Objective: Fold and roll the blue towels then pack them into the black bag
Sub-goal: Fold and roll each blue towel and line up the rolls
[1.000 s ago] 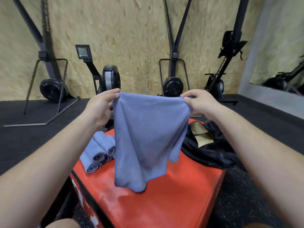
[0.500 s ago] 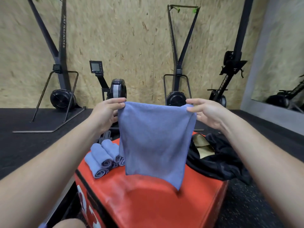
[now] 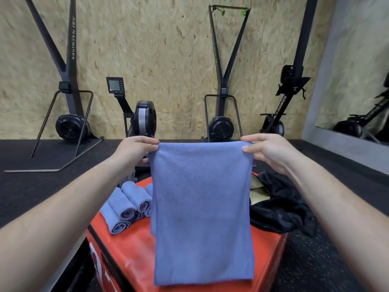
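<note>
Left hand (image 3: 134, 151): pinches the top left corner of the towel, fingers curled over the edge, arm stretched forward.
Right hand (image 3: 266, 151): pinches the top right corner of the same towel, thumb and fingers closed on the cloth, level with the left hand.
Towel (image 3: 202, 211): blue, held up between the two hands and hanging straight down from them in a flat doubled sheet; its lower edge hangs in front of the box.
Rolled towels (image 3: 126, 205): several blue rolls lying side by side below the left hand, on the far left corner of the box, spiral ends facing the person.
Bag (image 3: 282, 209): black, slumped and open below the right hand, on the right side of the box; a tan patch shows inside it.
Box (image 3: 130, 253): red, padded, under both hands, standing on a dark floor.
Exercise machines (image 3: 145, 119): black, lined along the chipboard wall beyond the hands.
</note>
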`<action>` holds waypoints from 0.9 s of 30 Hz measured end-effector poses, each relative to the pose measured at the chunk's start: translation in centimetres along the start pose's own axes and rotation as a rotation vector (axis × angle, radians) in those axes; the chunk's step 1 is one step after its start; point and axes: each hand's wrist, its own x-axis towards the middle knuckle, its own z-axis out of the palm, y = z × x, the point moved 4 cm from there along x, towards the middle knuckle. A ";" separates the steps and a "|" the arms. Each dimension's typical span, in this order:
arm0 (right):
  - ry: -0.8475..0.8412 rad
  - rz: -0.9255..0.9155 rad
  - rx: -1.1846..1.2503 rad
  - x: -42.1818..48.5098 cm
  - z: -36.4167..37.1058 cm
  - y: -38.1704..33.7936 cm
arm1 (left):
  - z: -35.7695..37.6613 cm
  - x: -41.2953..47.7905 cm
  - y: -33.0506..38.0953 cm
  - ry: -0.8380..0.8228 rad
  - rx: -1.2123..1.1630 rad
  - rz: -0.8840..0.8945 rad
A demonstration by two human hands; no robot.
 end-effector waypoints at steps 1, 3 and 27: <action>0.010 0.017 -0.021 0.7 0.0 0.7 | 0.5 0.9 -0.6 0.008 0.039 -0.015; 0.041 0.053 -0.026 2.1 0.1 2.2 | 1.4 2.3 -1.5 0.020 0.106 -0.042; 0.117 0.322 -0.317 -7.1 3.0 27.1 | 5.3 -8.2 -25.3 -0.077 0.226 -0.348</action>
